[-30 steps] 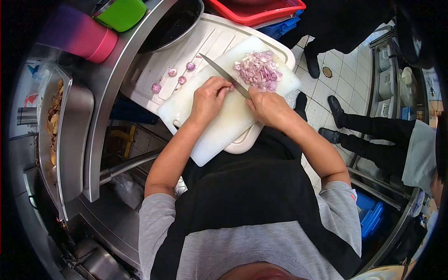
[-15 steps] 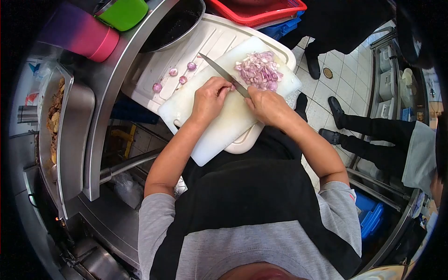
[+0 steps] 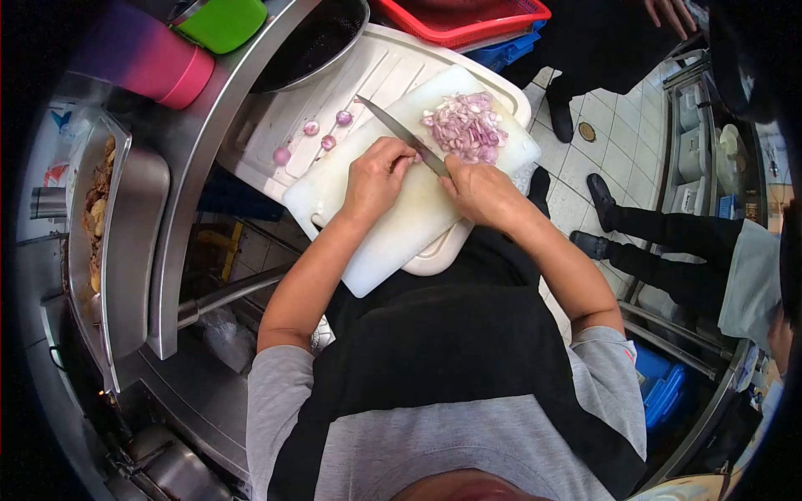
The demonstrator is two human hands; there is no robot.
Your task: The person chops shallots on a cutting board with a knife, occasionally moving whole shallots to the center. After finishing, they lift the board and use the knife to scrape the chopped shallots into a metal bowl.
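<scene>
My right hand [image 3: 480,188] is closed round the handle of a kitchen knife [image 3: 403,134], whose blade points up and left across the white cutting board [image 3: 368,259]. Close against the blade, my left hand [image 3: 378,174] pinches a small piece of shallot [image 3: 416,157], mostly covered by the fingers. Beyond the knife, a pile of sliced shallots [image 3: 464,127] lies on the board's far right part. Several whole shallots [image 3: 343,118] rest to the left, on the cream plastic lid [image 3: 388,71] beneath the board.
A dark pan [image 3: 313,42] and a red basket [image 3: 459,29] stand at the far side. On the left are a steel counter [image 3: 196,125], a pink-purple container [image 3: 188,79], a green container [image 3: 221,25] and a food tray [image 3: 138,242]. Other people stand to the right, one in an apron [image 3: 752,271].
My hands and the knife hold nearly the same place. At the top right, another person's hand has come into view.
</scene>
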